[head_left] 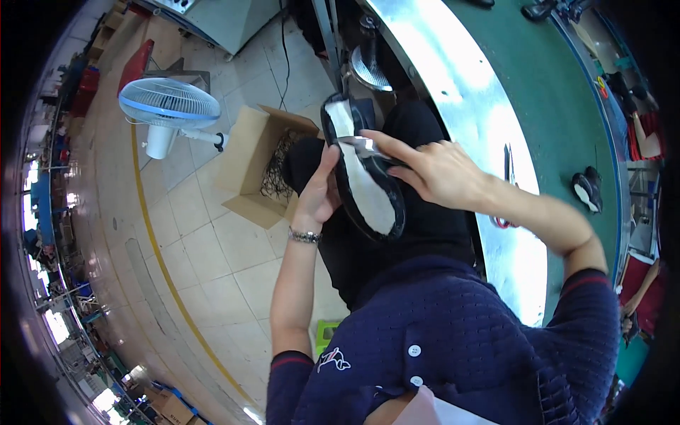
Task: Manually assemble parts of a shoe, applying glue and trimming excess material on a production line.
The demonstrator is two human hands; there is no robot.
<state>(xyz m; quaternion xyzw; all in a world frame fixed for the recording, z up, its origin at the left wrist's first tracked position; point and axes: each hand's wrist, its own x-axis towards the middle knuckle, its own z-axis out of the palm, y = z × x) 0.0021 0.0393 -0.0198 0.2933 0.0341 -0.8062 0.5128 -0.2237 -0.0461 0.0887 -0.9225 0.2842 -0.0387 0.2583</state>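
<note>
A black shoe upper [398, 202] with a pale, unsoled bottom [372, 198] is held tilted over my lap, its bottom facing up. My left hand [319, 195] grips the shoe along its left edge, thumb pressed near the middle. Closed around a shiny metal tool [365, 146], my right hand [443, 173] brings it against the narrow middle of the shoe's bottom. The fingers partly hide the tool, so its exact kind does not show.
On my left stand an open cardboard box [241, 156] of dark stringy scraps and a white fan [170, 106]. A metal ledge [489, 99] runs along my right, with a red-handled tool [504, 222] on it. Beyond, a green belt [545, 127] carries another black shoe [586, 190].
</note>
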